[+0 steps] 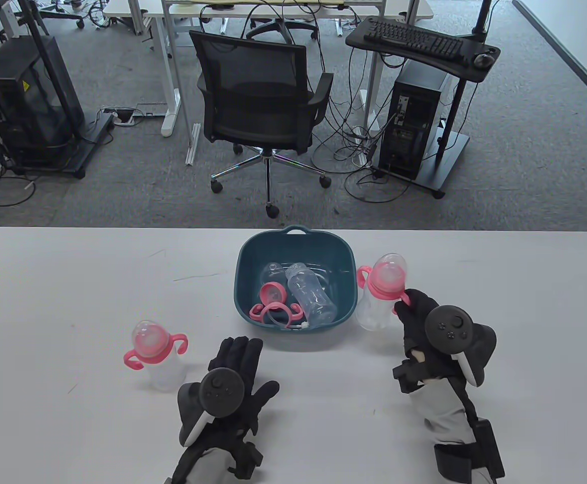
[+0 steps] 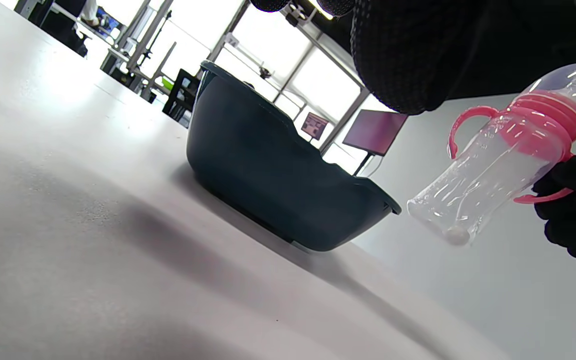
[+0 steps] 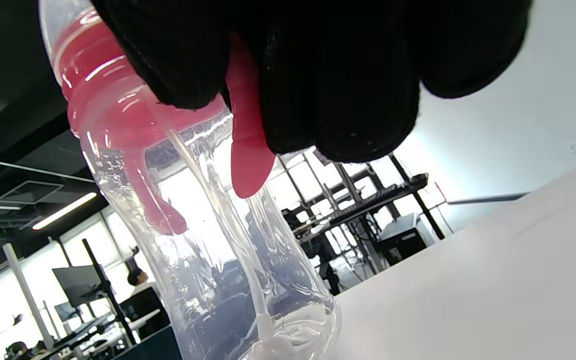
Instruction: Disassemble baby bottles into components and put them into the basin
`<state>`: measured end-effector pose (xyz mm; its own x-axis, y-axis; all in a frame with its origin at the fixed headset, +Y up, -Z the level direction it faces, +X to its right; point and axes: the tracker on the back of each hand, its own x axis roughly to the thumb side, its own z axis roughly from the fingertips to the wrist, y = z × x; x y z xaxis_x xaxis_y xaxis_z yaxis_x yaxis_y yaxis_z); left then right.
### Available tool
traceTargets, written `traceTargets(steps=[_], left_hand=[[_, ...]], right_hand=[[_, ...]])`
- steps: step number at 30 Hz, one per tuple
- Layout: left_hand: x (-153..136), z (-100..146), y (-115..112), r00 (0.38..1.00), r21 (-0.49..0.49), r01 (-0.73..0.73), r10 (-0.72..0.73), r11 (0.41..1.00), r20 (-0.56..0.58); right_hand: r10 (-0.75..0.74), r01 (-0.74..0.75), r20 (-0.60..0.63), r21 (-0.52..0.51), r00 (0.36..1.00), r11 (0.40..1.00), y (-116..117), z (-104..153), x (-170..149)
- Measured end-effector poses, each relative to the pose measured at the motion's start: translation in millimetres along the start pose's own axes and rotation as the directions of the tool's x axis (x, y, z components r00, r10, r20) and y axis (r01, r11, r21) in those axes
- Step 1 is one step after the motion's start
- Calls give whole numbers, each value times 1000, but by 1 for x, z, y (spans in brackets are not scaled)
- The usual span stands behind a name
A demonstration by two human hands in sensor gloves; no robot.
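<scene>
A teal basin [image 1: 296, 231] stands mid-table; in it lie a clear bottle body [image 1: 311, 295], a pink collar with handles [image 1: 273, 302] and a clear cap [image 1: 272, 272]. Just right of the basin, my right hand [image 1: 408, 302] grips the pink handle of a whole baby bottle [image 1: 380, 295], which is tilted. The left wrist view shows this bottle [image 2: 503, 160] raised off the table beside the basin [image 2: 268, 165]. In the right wrist view my fingers [image 3: 318, 75] curl round its handle [image 3: 248, 160]. A second whole bottle [image 1: 155, 353] stands at the left. My left hand [image 1: 238, 355] lies flat to its right.
The white table [image 1: 71, 282] stretches wide on both sides of the basin. Beyond its far edge stand an office chair [image 1: 258, 101], computer towers and a keyboard stand on the floor.
</scene>
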<state>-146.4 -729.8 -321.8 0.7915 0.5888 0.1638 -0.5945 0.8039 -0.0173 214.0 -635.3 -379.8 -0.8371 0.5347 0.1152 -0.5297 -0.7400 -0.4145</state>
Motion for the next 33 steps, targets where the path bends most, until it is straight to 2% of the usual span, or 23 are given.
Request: traceTargets(steps=[10,24,33], left_hand=[[-1,0,-3,989,-25,-148,149,989,23],[-4,-4,-9,950,-71,-301,305,951,59],[-4,-5,-9,907,-88,-410,416,908,62]], right_hand=[[-106,99,121,62,987,993,2,28,40],[-209,155,251,219,945,963,30,55,88],[-295,200,265,333,918,922,47,63,106]])
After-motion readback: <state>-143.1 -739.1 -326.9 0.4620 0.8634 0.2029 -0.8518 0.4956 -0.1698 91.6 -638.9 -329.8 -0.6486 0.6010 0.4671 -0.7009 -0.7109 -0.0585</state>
